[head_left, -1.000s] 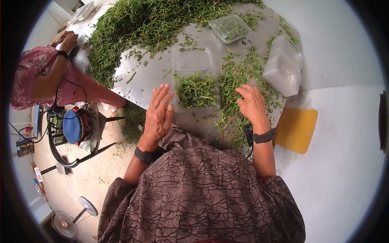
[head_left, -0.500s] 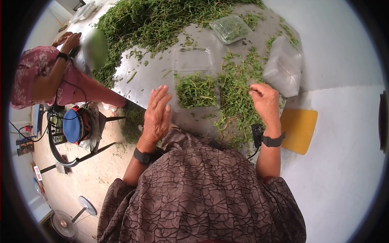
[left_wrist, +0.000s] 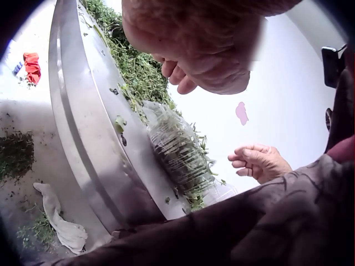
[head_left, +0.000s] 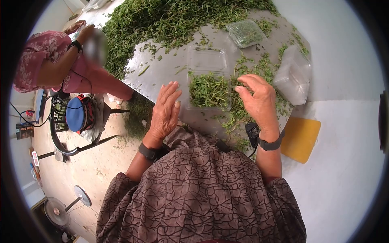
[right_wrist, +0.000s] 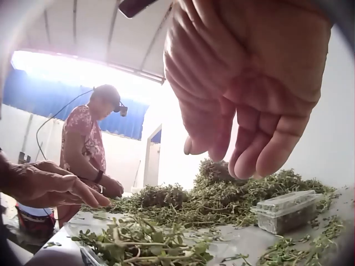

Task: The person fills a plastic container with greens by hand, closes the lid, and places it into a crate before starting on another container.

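Observation:
An open clear plastic clamshell box [head_left: 189, 103] sits on the metal table, filled with leafy green stems [head_left: 208, 91]. Its lid [head_left: 206, 60] is folded back on the far side. Just left of the box hovers my left hand [head_left: 164, 111], fingers straight and nothing in it. My right hand [head_left: 259, 101] hangs above the loose greens to the right of the box, its fingers loosely bent. From the right wrist view, the palm side of that right hand [right_wrist: 249, 94] shows no stems between thumb and fingers.
A large heap of greens [head_left: 162, 20] covers the far side of the table. Behind the open box lies a closed, filled box [head_left: 246, 33]; stacked plastic boxes [head_left: 291, 75] stand at the right edge. Another person [head_left: 52, 60] works at the left. A yellow stool [head_left: 300, 139] is at right.
My right hand first shifted right, away from the box, then came back left and is now held near its right side. The left hand stays beside the box. The head view has shifted slightly.

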